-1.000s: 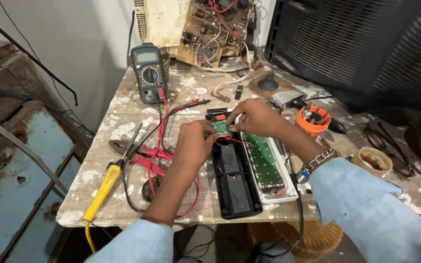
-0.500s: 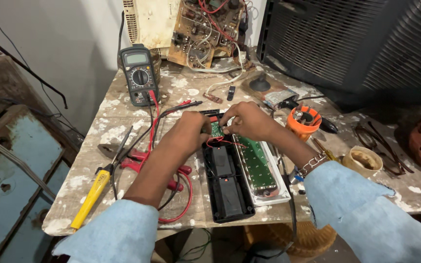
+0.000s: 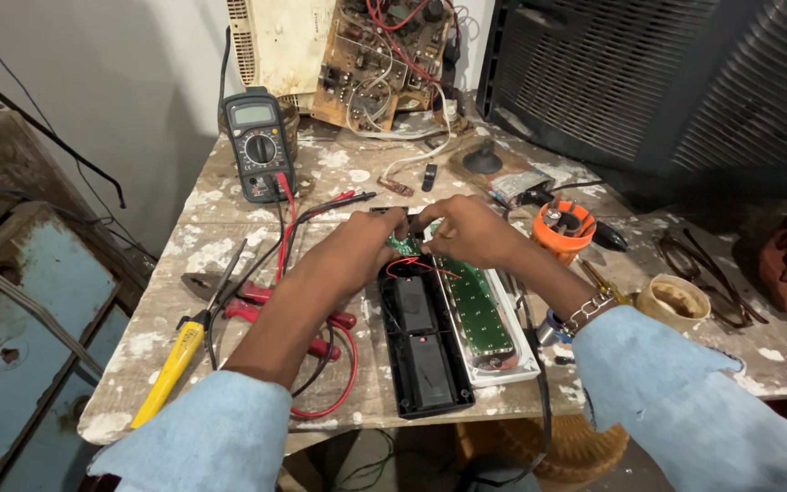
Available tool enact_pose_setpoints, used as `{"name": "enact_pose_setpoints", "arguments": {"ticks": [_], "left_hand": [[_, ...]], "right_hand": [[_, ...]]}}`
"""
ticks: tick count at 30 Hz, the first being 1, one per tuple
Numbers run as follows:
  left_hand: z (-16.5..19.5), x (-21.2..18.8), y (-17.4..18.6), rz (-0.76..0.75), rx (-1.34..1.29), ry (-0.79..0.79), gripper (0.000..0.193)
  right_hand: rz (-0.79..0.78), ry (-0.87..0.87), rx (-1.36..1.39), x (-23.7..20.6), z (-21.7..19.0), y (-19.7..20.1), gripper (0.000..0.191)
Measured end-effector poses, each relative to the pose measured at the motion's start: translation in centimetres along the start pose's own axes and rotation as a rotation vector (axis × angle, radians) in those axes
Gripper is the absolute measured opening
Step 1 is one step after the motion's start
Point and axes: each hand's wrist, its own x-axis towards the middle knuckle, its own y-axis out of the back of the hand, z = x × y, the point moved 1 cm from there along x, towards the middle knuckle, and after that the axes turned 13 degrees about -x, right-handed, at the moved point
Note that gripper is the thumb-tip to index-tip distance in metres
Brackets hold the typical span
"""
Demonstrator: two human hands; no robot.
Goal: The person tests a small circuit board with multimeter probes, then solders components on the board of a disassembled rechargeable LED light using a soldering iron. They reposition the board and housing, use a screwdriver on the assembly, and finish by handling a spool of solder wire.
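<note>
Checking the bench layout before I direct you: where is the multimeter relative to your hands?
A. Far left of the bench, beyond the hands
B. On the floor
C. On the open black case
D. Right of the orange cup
A: the multimeter stands at the bench's far left, beyond the left hand and right hand, its red lead trailing toward them.

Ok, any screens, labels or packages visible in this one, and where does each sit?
Multimeter: back left of the table, dark body, grey rectangular screen above a round dial.
Small packet: back centre-right, beside the orange holder, flat, pale printed wrapper.
No signs in view.
</note>
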Motion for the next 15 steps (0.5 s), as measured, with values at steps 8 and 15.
{"name": "enact_pose_setpoints", "arguments": {"ticks": [8, 15], "left_hand": [[-0.9, 0.7, 1.1, 0.024, -0.067, 0.052, 0.027], [-2.0, 0.4, 1.0, 0.075, -0.133, 0.108, 0.025]], "right_hand": [[0.036, 0.028, 0.101, -0.2, 0.6, 0.2, 0.036], [0.025, 0.035, 0.218, 0.0, 1.7, -0.1, 0.029]]}}
